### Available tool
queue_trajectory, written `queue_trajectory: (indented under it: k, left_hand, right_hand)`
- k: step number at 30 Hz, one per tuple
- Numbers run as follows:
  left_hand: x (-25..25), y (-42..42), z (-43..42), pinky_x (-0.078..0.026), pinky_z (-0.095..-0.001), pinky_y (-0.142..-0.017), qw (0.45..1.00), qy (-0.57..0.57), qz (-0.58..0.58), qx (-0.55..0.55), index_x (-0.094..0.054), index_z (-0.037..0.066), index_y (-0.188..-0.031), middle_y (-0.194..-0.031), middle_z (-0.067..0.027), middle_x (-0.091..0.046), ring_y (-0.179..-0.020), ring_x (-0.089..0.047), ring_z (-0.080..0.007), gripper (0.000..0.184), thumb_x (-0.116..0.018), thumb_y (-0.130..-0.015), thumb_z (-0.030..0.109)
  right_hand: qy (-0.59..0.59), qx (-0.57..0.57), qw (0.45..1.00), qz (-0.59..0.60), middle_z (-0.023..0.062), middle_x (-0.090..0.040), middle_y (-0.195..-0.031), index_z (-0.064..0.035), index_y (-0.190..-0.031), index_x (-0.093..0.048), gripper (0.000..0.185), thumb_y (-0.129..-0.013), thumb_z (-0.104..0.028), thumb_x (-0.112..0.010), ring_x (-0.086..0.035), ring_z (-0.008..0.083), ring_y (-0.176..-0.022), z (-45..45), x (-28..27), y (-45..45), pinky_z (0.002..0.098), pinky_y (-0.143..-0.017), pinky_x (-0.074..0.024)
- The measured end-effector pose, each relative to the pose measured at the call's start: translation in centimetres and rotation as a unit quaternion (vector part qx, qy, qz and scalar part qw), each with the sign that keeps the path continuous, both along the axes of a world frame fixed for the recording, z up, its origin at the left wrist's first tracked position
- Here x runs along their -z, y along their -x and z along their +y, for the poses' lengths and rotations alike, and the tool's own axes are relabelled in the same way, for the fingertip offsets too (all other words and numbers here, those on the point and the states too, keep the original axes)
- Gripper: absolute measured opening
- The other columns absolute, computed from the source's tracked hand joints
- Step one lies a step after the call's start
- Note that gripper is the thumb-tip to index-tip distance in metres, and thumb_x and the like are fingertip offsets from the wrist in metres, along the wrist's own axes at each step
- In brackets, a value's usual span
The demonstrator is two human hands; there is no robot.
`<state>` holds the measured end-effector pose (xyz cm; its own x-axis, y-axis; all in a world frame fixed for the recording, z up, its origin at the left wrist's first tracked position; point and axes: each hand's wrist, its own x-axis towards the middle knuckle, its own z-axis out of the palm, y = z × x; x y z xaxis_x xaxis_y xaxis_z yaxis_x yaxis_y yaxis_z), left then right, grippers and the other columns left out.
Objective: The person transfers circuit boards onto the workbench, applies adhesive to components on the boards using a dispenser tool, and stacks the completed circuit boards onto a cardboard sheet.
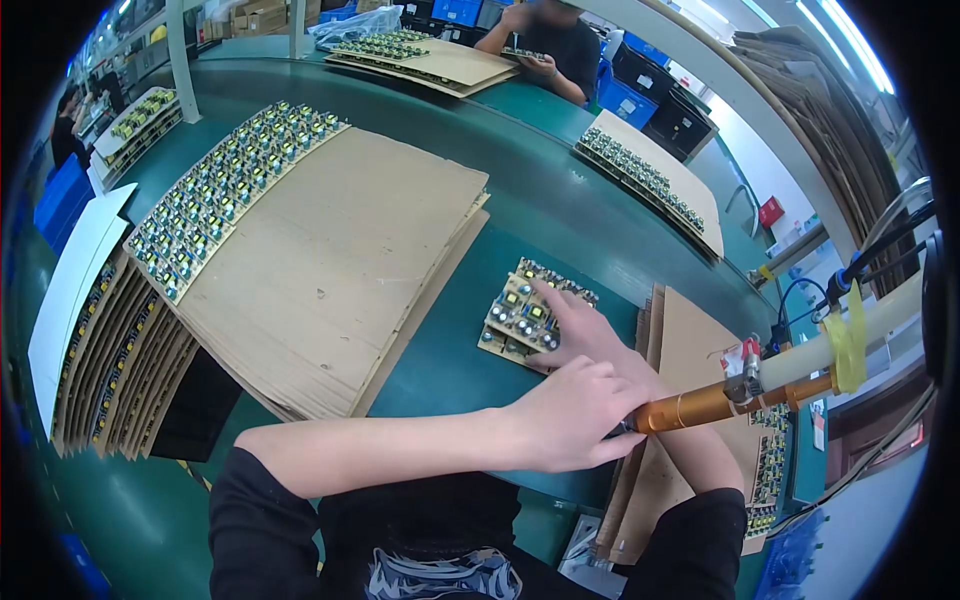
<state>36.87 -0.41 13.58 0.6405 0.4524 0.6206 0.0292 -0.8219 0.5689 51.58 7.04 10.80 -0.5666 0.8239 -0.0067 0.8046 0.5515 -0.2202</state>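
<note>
My forearms cross in front of me. My right hand (pixel 583 328) grips a small circuit board panel (pixel 522 310), with the index finger over its top and the thumb at its lower edge. White, blue and yellow components cover the panel; another board shows just beneath it. Closer to me, my left hand (pixel 570 415) is closed at the dark end of a copper-coloured tube (pixel 695 408), which passes between thumb and fingers. Part of this grip is hidden. A clamp (pixel 743 385) joins the tube to a white pipe (pixel 880 315).
On the left, stacked cardboard sheets (pixel 350 250) carry rows of circuit boards (pixel 225 200). More cardboard (pixel 705 350) leans at right under the tube. Across the green bench (pixel 450 130), another board stack (pixel 655 180) lies near a co-worker (pixel 560 50) holding a board.
</note>
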Motion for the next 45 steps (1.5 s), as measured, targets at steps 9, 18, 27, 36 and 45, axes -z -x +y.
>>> queue_trajectory:
  k: [9,18,27,36,45]
  left_hand:
    - [0.2,0.0,-0.8,-0.044,-0.036,-0.074,0.991,0.118,-0.063,0.005,-0.056,0.002,-0.094,-0.083,-0.0104,-0.058,-0.083,-0.056,-0.0258,0.024,-0.066,-0.078,0.017]
    - [0.8,-0.4,-1.9,-0.046,-0.034,-0.072,0.98,0.167,-0.1,0.048,-0.056,0.001,-0.097,-0.085,-0.01,-0.059,-0.083,-0.058,-0.025,0.027,-0.069,-0.077,0.015]
    - [1.5,0.2,-1.5,-0.045,-0.0336,-0.077,0.975,0.199,-0.092,0.041,-0.058,0.003,-0.104,-0.091,-0.0092,-0.06,-0.087,-0.057,-0.0234,0.033,-0.071,-0.077,0.018]
    - [7.9,4.7,2.7,-0.035,-0.0444,-0.098,0.963,0.033,0.067,-0.261,-0.057,0.008,-0.113,-0.115,-0.0085,-0.055,-0.116,-0.046,-0.0317,0.048,-0.074,-0.073,0.028]
    - [10.5,7.9,0.4,-0.032,-0.0478,-0.101,0.953,0.053,0.134,-0.268,-0.054,0.009,-0.118,-0.123,-0.0142,-0.048,-0.121,-0.04,-0.0346,0.056,-0.074,-0.072,0.033]
  right_hand:
    - [0.299,-0.022,0.946,0.127,0.0221,-0.051,-0.123,-0.0065,-0.138,-0.032,0.081,-0.068,-0.02,-0.072,-0.054,0.0279,-0.112,-3.0,-4.0,-2.5,0.0349,-0.092,-0.0422]
    - [0.118,0.035,0.991,-0.054,0.0186,-0.051,-0.115,-0.0072,-0.136,-0.037,0.073,-0.073,-0.022,-0.071,-0.051,0.0317,-0.109,-4.3,0.3,-0.1,0.0356,-0.093,-0.0412]
    - [0.085,0.093,0.936,0.329,0.0201,-0.056,-0.11,-0.0073,-0.132,-0.042,0.058,-0.08,-0.01,-0.067,-0.055,0.0356,-0.103,-3.0,-3.7,-4.7,0.0419,-0.091,-0.0452]
    - [0.105,-0.006,0.756,0.646,0.0201,-0.061,-0.091,-0.0028,-0.137,-0.027,0.057,-0.089,-0.017,-0.054,-0.063,0.03,-0.09,-10.7,-9.4,-4.1,0.0367,-0.081,-0.0517]
    - [-0.02,0.222,0.736,0.639,0.0041,-0.05,-0.057,-0.0009,-0.124,-0.037,0.044,-0.088,-0.016,-0.057,-0.052,0.0138,-0.045,-7.8,-9.8,2.1,0.0289,-0.047,-0.0447]
